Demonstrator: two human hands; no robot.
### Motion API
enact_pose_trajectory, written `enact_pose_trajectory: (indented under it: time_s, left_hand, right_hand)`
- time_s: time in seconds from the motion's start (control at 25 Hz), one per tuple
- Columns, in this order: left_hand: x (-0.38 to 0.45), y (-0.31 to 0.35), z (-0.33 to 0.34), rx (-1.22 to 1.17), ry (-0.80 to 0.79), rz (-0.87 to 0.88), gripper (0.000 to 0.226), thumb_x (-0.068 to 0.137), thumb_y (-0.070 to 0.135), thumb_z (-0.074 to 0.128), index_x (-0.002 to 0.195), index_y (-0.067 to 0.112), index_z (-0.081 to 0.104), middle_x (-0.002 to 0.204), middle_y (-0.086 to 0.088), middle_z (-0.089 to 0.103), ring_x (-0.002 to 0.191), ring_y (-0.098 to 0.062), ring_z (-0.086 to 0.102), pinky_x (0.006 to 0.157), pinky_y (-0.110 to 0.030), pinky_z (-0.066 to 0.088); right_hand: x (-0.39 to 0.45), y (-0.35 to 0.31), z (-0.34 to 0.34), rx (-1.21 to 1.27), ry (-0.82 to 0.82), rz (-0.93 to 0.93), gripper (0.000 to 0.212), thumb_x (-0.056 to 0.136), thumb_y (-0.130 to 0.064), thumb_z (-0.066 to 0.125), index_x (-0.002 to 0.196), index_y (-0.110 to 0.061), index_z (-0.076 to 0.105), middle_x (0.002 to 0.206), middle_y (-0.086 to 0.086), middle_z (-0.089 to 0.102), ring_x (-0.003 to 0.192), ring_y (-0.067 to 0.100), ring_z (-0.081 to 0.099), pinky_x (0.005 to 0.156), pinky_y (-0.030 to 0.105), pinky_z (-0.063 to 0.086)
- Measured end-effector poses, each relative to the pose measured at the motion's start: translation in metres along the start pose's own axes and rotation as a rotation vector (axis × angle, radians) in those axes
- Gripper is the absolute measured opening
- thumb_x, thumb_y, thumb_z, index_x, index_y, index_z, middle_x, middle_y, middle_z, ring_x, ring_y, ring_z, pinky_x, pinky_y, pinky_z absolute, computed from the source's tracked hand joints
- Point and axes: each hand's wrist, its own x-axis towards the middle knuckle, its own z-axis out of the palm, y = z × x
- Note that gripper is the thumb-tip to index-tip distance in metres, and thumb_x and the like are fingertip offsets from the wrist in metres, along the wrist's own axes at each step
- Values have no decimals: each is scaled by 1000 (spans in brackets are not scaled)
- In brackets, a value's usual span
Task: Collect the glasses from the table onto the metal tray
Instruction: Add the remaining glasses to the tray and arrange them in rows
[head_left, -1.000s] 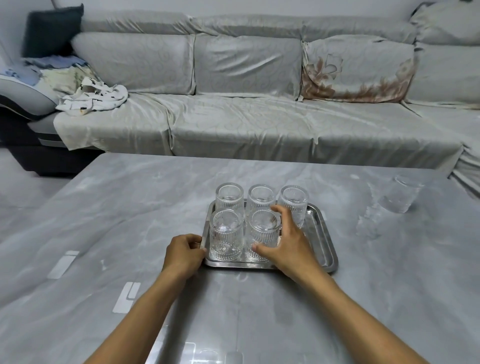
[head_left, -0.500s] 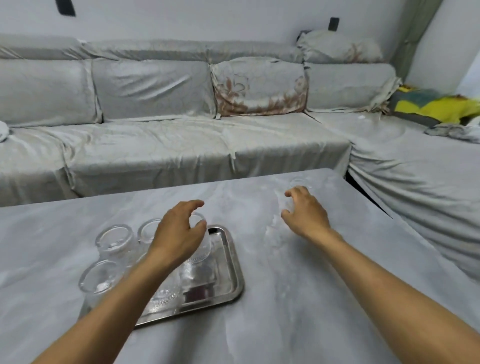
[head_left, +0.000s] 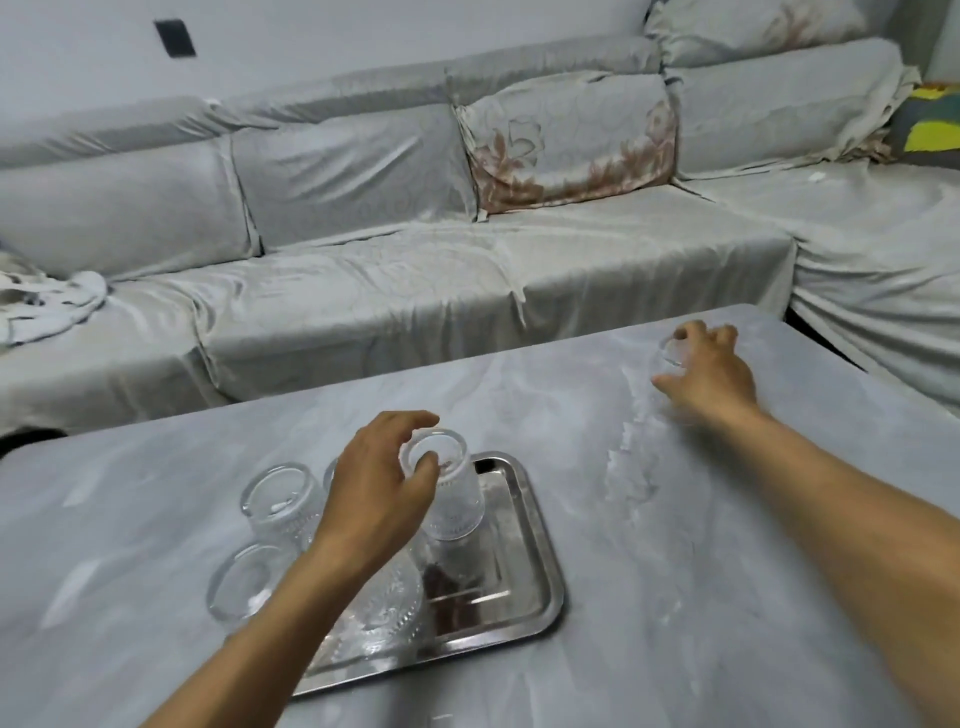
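A metal tray (head_left: 511, 577) lies on the grey marble table (head_left: 701, 597), left of centre. Several clear ribbed glasses stand on it, among them one at the back left (head_left: 280, 501) and one at the front left (head_left: 243, 584). My left hand (head_left: 379, 491) reaches over the tray, and its thumb and fingers pinch the rim of the back right glass (head_left: 452, 499), which leans a little. My forearm hides part of the front glass (head_left: 387, 610). Far to the right, my right hand (head_left: 714, 376) curls around a lone glass (head_left: 672, 356) on the table.
A grey covered corner sofa (head_left: 415, 291) runs behind the table and down its right side. A crumpled cloth (head_left: 47, 306) lies on the seat at the left. The table's far right corner (head_left: 763, 322) is close to the lone glass.
My view swung from the tray toward the right. My left hand moved from the tray's edge to a glass rim. My right hand left the tray and closed around the lone glass.
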Motion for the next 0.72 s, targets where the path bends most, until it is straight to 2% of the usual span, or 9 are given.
enact_pose_trajectory:
  time_s: [0.08,0.2,0.28,0.36,0.48,0.72]
  left_hand:
    - [-3,-2,-13,-46,63,-9,32,88,16,63,118,24,64,118,10,64,108,-11,59,91,-34,51]
    - [-28,-16,-49,-138,191,-67,30,86,11,63,113,24,67,112,13,65,101,-6,61,86,-25,48]
    - [-56,-32,-73,-204,262,-135,28,86,9,63,107,26,68,107,12,67,99,-4,62,81,-21,48]
    - [-85,-50,-88,-257,291,-228,27,85,10,64,104,31,67,103,15,66,98,-3,63,77,-21,48]
    - [-117,-77,-91,-279,248,-348,29,86,14,66,111,27,66,111,8,65,103,-15,63,75,-26,49]
    - [-119,-95,-87,-219,106,-258,59,75,16,75,130,28,56,126,13,54,116,-10,56,97,-32,47]
  right_hand:
    - [-18,-3,-10,111,64,16,54,72,-27,79,114,-23,44,128,14,38,95,40,58,80,37,41]
    - [-83,-24,-27,336,140,-72,55,65,-37,82,108,-33,49,123,5,46,93,23,54,80,34,42]
    - [-135,-47,-37,450,121,-146,53,62,-39,83,104,-41,51,115,-3,49,91,10,48,77,31,39]
    - [-178,-75,-41,499,68,-224,52,61,-36,85,103,-41,54,112,-8,50,92,5,48,77,29,38]
    - [-217,-113,-32,475,24,-321,55,61,-28,87,109,-31,60,116,-5,53,90,5,50,78,25,37]
    - [-245,-130,9,281,-59,-382,55,64,-35,82,113,-36,57,124,-8,49,93,13,58,74,26,41]
